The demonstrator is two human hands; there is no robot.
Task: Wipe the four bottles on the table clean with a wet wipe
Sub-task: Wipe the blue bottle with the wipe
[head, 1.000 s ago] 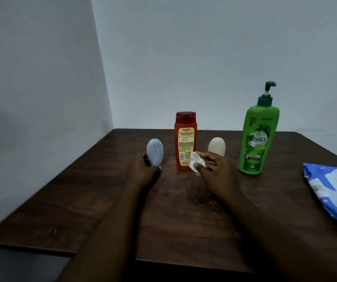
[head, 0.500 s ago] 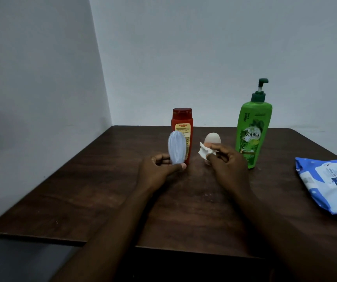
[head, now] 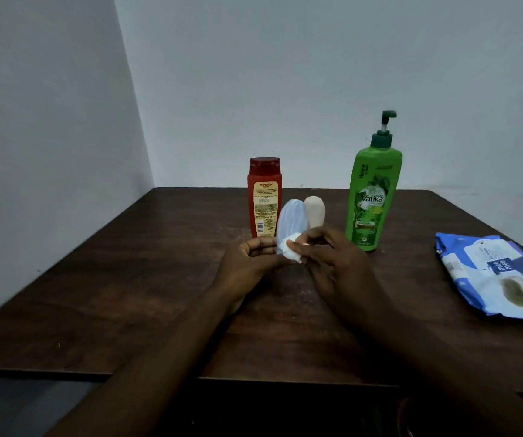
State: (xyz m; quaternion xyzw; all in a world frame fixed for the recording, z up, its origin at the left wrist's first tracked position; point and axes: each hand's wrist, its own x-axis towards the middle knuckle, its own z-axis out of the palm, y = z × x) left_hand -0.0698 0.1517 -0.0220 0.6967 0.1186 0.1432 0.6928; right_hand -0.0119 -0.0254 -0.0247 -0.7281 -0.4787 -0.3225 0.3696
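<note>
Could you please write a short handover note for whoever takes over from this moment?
Left hand holds the pale blue bottle upright by its lower end.
Right hand pinches the wet wipe against that bottle's lower part.
Red bottle and green pump bottle stand upright on the table; cream bottle between them, base hidden.
Wipes pack lies at the right.
Done: blue bottle being wiped; the others' state cannot be told.
Left: finish it, then wipe the rest as needed.
</note>
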